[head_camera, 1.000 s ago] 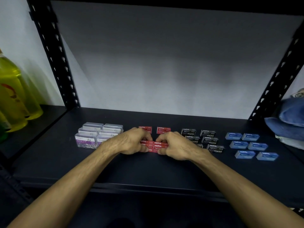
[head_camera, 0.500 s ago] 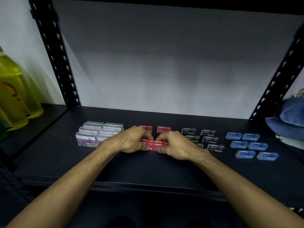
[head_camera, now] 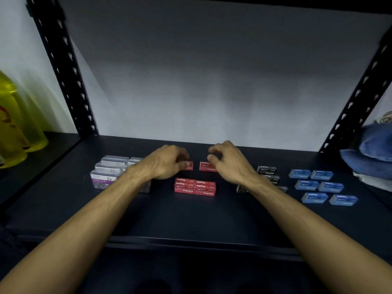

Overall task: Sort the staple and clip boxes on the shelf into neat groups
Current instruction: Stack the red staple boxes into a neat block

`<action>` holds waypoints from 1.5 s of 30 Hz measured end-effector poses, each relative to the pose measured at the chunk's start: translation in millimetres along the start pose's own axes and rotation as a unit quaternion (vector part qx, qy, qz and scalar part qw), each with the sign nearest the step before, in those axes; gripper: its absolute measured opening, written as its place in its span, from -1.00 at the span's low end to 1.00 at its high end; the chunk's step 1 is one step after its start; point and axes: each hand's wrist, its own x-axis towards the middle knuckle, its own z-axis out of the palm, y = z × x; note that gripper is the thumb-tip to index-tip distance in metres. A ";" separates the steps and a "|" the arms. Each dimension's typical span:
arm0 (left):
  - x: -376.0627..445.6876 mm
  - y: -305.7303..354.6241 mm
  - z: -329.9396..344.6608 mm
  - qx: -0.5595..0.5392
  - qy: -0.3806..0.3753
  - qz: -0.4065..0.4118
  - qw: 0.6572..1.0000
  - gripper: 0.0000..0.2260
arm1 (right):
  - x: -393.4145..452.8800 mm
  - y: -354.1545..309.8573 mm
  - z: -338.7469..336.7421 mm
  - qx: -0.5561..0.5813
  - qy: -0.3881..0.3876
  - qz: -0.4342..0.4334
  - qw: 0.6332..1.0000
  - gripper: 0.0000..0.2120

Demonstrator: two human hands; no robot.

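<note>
On the dark shelf (head_camera: 191,215) a tight block of several red staple boxes (head_camera: 195,186) lies in the middle, free of both hands. Behind it sit two separate red staple boxes. My left hand (head_camera: 167,163) has its fingers curled over the left rear red box (head_camera: 189,166) and hides most of it. My right hand (head_camera: 230,163) hovers at the right rear red box (head_camera: 206,167), fingers loosely curled, fingertips at its right end. Clear paper clip boxes (head_camera: 106,176) are grouped at the left, black staple boxes (head_camera: 266,169) right of centre, blue staple boxes (head_camera: 318,185) at the far right.
Black perforated uprights (head_camera: 70,81) frame the bay on both sides. Yellow bottles (head_camera: 14,128) stand on the neighbouring shelf to the left. A blue cloth bundle (head_camera: 373,151) lies beyond the right upright. The shelf's front lip (head_camera: 191,240) runs under my forearms.
Both hands let go of the front block of red boxes and moved back to the two rear red boxes. The front block now lies uncovered.
</note>
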 end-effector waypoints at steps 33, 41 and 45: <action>5.6 0.1 12.2 -0.038 -0.092 0.036 0.994 -0.83 | 0.8 -4.8 17.0 0.006 -0.157 0.008 0.988 -0.69; -4.1 2.0 9.6 -0.040 -0.104 0.040 0.993 -0.82 | -4.5 -9.6 17.0 0.011 -0.184 0.016 0.983 -0.69; -6.3 0.6 8.8 -0.047 -0.109 0.038 0.992 -0.82 | -4.3 -9.1 15.8 0.018 -0.197 0.021 0.980 -0.69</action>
